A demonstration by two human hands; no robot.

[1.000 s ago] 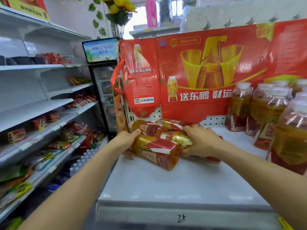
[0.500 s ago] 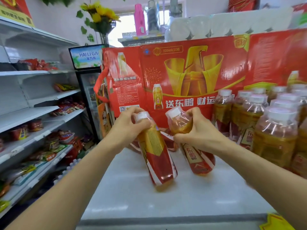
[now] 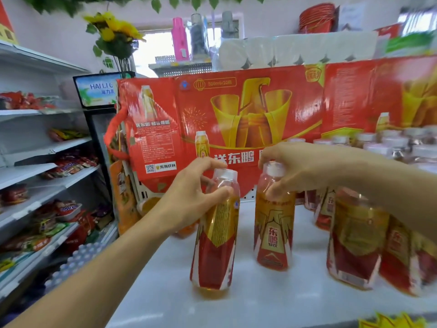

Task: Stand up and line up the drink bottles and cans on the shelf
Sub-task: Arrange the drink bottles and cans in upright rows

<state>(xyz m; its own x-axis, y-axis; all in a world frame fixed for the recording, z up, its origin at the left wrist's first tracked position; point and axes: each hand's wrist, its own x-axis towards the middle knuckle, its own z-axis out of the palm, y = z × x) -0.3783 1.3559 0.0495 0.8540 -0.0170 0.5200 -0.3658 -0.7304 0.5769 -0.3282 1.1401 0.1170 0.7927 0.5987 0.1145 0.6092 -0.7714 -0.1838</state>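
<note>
Two amber drink bottles with red and gold labels and white caps stand upright on the white shelf (image 3: 248, 301). My left hand (image 3: 189, 197) grips the neck of the left bottle (image 3: 215, 240). The right bottle (image 3: 273, 230) is held at its top by my right hand (image 3: 298, 169). A group of several matching bottles (image 3: 354, 240) stands upright at the right, partly hidden by my right forearm. More bottles (image 3: 151, 204) lie on their sides behind my left hand, mostly hidden.
A red cardboard drink carton (image 3: 236, 114) forms a wall along the shelf's back. Snack shelves (image 3: 47, 185) line the aisle on the left, with a small fridge (image 3: 99, 119) beyond. A yellow price tag (image 3: 390, 321) sticks up at the shelf's front edge.
Both hands lifted two bottles from lying on their sides to upright. The bottles were tilted half a second ago and now stand straight on the shelf.
</note>
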